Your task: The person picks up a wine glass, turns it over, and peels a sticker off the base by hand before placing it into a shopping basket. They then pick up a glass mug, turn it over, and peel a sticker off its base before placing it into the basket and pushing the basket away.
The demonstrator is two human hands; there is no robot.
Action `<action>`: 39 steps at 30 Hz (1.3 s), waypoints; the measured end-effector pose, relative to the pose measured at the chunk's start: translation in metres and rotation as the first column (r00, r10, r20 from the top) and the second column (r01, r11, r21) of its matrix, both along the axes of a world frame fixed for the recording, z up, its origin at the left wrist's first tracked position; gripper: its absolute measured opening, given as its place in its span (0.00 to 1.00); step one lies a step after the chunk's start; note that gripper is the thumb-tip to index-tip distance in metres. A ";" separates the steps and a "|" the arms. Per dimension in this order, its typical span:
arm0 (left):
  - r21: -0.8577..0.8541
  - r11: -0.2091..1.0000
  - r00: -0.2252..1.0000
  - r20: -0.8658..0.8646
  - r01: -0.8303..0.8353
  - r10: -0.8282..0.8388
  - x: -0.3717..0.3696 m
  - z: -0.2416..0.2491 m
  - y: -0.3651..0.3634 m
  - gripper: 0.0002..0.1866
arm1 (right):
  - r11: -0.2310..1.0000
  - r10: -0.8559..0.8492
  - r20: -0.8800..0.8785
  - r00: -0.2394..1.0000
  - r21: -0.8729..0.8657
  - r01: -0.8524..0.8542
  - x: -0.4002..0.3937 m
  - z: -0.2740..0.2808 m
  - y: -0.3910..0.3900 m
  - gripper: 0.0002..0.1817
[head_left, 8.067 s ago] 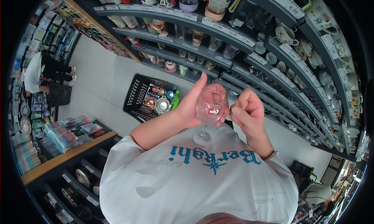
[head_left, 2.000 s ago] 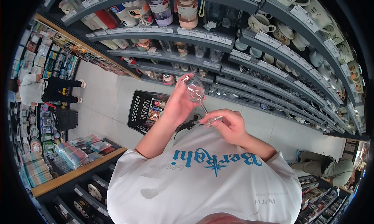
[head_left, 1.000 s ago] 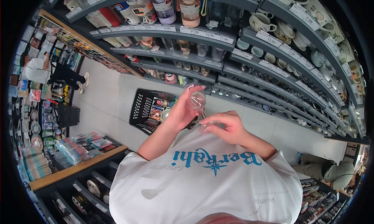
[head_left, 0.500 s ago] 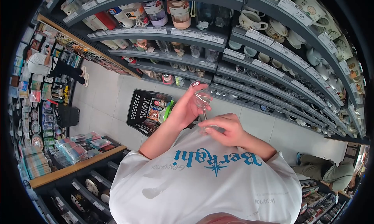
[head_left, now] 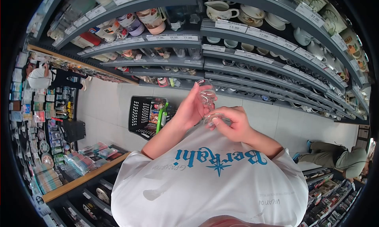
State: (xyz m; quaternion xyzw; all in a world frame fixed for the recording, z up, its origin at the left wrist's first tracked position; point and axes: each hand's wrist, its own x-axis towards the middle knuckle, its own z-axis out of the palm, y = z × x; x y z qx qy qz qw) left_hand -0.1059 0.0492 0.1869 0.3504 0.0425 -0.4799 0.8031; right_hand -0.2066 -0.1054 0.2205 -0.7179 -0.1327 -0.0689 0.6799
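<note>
Wine glass (head_left: 208, 102) was above the black basket (head_left: 147, 117) and tiled floor, bowl clasped in left hand (head_left: 190, 107), foot pinched by right hand (head_left: 231, 124). Risk judged: a slackened grip on the smooth glass could drop and shatter it; opposed twisting could snap the stem.

Bright, even shop light with soft shadows; strong fisheye bending at the edges (black vignette all around).

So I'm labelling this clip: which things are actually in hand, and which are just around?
In hand:
wine glass, bowl in left hand, base in right hand

Around:
black basket on floor
shelves of cups
person crouching
</note>
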 end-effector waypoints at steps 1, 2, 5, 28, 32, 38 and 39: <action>-0.003 1.000 1.000 0.001 0.009 -0.009 0.000 0.000 -0.004 0.31 | 1.000 -0.008 0.003 1.000 0.004 0.008 -0.001 -0.001 -0.003 0.10; 0.001 1.000 1.000 0.004 0.017 -0.017 0.000 0.001 -0.008 0.31 | 1.000 -0.012 0.001 1.000 0.011 0.012 -0.003 -0.001 -0.006 0.10; 0.018 1.000 1.000 0.016 0.026 -0.026 0.000 0.003 -0.017 0.31 | 0.999 -0.027 0.011 1.000 0.028 0.027 -0.006 -0.003 -0.014 0.09; 0.063 0.994 0.990 0.105 0.093 -0.099 -0.001 0.015 -0.068 0.32 | 0.991 -0.055 0.098 0.994 0.131 0.042 -0.015 -0.005 -0.064 0.09; 0.073 0.995 0.992 0.097 0.070 -0.077 -0.003 0.016 -0.074 0.32 | 0.991 -0.040 0.104 0.994 0.129 0.026 -0.015 -0.006 -0.074 0.09; 0.070 0.997 0.995 0.101 0.021 -0.028 -0.008 0.016 -0.085 0.32 | 0.989 -0.031 0.092 0.995 0.147 0.017 -0.015 -0.012 -0.087 0.10; 0.080 0.997 0.995 0.099 0.010 -0.018 -0.009 0.017 -0.088 0.32 | 0.989 -0.027 0.094 0.995 0.149 0.013 -0.014 -0.012 -0.090 0.10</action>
